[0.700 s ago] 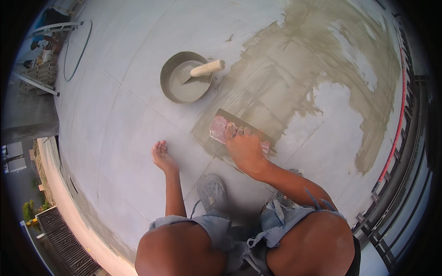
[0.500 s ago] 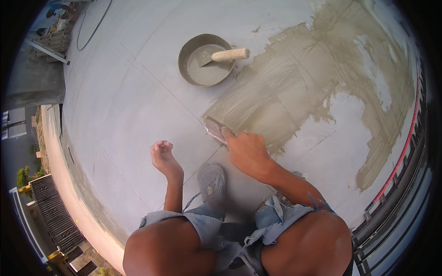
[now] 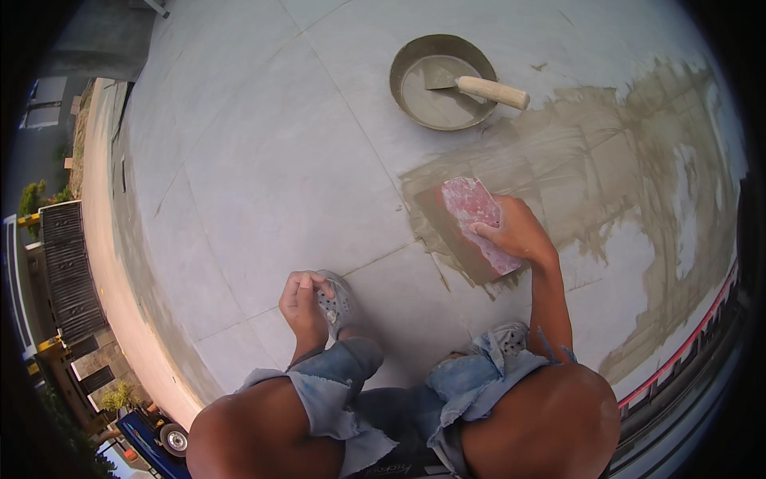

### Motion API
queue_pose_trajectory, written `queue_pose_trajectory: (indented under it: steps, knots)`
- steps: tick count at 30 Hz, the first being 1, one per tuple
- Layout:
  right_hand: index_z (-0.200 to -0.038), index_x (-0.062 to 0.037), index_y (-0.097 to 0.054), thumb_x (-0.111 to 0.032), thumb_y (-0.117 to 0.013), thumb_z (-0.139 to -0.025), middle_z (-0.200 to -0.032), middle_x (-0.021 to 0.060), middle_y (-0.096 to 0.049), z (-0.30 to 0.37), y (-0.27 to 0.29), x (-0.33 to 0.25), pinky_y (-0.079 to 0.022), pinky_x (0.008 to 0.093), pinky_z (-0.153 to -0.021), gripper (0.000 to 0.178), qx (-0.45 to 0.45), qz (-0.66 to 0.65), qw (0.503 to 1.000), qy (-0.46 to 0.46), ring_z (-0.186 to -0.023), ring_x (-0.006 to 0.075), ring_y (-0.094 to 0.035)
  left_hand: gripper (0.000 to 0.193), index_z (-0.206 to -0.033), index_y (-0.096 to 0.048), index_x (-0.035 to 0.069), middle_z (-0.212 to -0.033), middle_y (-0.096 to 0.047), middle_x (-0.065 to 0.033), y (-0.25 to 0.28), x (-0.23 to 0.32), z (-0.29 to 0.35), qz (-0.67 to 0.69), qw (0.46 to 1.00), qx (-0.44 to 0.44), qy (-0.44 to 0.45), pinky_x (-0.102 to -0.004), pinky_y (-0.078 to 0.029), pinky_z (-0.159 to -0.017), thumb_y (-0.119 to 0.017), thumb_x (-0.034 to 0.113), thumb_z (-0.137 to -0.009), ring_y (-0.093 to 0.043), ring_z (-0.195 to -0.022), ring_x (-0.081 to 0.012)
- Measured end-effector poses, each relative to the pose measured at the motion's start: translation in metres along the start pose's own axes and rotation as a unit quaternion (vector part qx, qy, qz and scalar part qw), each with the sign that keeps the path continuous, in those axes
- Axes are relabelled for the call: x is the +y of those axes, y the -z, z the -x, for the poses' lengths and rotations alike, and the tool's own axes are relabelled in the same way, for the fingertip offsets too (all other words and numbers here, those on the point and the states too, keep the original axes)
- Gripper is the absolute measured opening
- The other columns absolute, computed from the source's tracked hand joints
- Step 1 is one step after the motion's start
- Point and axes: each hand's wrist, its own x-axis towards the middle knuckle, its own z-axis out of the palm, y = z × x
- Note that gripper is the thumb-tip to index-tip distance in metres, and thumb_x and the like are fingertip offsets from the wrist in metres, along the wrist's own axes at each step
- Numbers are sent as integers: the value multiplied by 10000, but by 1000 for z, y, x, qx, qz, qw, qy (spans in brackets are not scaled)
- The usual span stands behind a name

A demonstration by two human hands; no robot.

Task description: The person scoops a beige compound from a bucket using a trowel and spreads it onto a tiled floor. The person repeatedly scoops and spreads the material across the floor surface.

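My right hand (image 3: 519,231) grips a flat, rectangular pink-red grout float (image 3: 472,203), smeared with pale residue. Its face lies against the wet grey-brown grout (image 3: 590,160) spread over the tiles. Beyond it stands a round dark pan (image 3: 403,96) holding greyish mix, with a wooden-handled trowel (image 3: 492,91) resting in it, handle over the right rim. My left hand (image 3: 302,303) is held low beside the left shoe, fingers curled in and nothing visible in them.
Large pale grey tiles (image 3: 271,199) with thin joints surround my grey perforated clogs (image 3: 339,307). A red strip (image 3: 678,343) and dark rails run along the right edge. At the left, the floor ends above a road (image 3: 120,279), with a dark gate (image 3: 70,263) and a blue vehicle (image 3: 144,447) beyond.
My view has shifted, so the pan sits further right. The float has gone from a tilted edge to lying flatter, its pink back showing. My left hand has come down beside the left shoe.
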Motion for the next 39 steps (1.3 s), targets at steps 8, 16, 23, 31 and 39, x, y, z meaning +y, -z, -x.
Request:
queue_pose_trajectory:
  steps: [8,16,23,31,39]
  knots:
    - [-1139,76,-722,-166,-806,-848,-968,202,-776,2,-14,5,-566,417,-881,387,-3,34,999,11,-929,288,-751,285,-997,-644,2,-800,-628,-60,-23,-9,-25,-9,999,9,51,-306,-469,-731,-568,250,-1115,-597,-756,-156]
    - [-1122,58,-728,-203,-812,-821,-1043,268,-766,17,16,22,-563,429,-904,407,51,-141,987,-54,-980,393,-740,309,-1115,-703,-5,-812,-651,-54,-27,-10,-32,-77,995,-47,47,-300,-469,-763,-580,279,-1114,-609,-796,-143]
    - [-1170,55,-713,-147,-818,-859,-1042,166,-785,10,-2,27,-573,387,-870,386,54,-189,980,-2,-896,240,-730,449,-1443,-651,52,-1334,-707,-142,-19,-11,-12,-339,858,-369,114,-422,-483,-1086,-550,363,-1136,-644,-1251,-295]
    - [-1204,50,-706,-155,-817,-922,-1070,93,-772,-1,27,21,-576,344,-853,366,115,-266,957,-6,-933,149,-706,871,-1732,-205,137,-1810,-147,-123,-8,-93,-26,-506,524,-619,-295,-548,-185,-1333,-510,620,-1074,-142,-1656,-394]
    - [-1226,54,-696,-182,-841,-912,-1105,94,-767,35,33,34,-575,339,-884,419,37,-278,960,-9,-969,149,-707,912,-1696,-105,-64,-1772,-122,-303,181,-55,-193,-678,718,128,96,-562,-110,-1331,-327,618,-1132,-81,-1661,-434]
